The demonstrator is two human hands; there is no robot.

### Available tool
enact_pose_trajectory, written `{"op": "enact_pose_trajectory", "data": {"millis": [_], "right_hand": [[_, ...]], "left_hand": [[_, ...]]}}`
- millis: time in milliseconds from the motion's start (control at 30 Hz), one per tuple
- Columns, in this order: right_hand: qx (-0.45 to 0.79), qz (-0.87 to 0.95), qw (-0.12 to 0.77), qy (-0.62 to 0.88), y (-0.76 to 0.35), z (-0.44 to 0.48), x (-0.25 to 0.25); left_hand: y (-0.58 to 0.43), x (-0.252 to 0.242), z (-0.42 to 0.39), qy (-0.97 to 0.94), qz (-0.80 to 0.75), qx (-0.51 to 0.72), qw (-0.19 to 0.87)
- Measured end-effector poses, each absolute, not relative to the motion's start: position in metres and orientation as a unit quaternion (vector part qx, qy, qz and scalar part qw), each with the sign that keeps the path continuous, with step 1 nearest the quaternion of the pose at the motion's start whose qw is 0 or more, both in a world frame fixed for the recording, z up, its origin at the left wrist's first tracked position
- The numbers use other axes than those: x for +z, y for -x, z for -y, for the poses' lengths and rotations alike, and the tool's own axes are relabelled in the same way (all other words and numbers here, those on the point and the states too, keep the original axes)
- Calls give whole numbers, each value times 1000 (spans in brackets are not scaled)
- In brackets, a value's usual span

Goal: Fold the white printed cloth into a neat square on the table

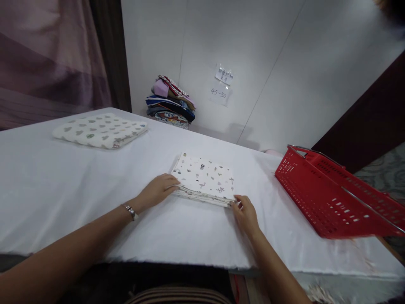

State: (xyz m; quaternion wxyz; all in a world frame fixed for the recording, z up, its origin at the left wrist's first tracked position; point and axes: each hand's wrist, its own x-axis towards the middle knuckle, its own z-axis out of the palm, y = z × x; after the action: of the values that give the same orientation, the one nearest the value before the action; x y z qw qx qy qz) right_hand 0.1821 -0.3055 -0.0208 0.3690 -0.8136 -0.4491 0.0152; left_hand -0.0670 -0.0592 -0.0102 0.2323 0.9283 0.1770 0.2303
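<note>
A folded white cloth [205, 175] with small printed figures lies flat in the middle of the table, its stacked layers showing along the near edge. My left hand [160, 190] grips its near left corner, fingers on top and thumb by the layered edge. At the near right corner, my right hand [246, 213] pinches the layers between thumb and fingers. Farther left rests another folded white cloth [101, 131] with grey cloud-like shapes, touched by neither hand.
A red plastic basket [319, 194] with metal handles stands at the table's right side. Behind the far edge is a pile of folded fabrics [171, 103] against the wall. Paper signs [221, 86] hang there. White cloth covers the table [79, 198]. Curtains [50, 63] hang at left.
</note>
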Motion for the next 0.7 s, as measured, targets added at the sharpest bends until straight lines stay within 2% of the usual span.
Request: {"op": "enact_pose_trajectory", "data": {"millis": [233,433,600,700], "right_hand": [[3,466,386,796,-184,304,-35],[-79,553,325,763,-182,299,-22],[-47,638,308,704,-171,267,6],[-11,657,305,689,-163,253,6]], "left_hand": [[69,-21,62,-935,-162,256,187],[66,-7,77,-951,-130,264,94],[35,12,91,-962,-70,244,98],[19,7,94,-963,-70,229,125]]}}
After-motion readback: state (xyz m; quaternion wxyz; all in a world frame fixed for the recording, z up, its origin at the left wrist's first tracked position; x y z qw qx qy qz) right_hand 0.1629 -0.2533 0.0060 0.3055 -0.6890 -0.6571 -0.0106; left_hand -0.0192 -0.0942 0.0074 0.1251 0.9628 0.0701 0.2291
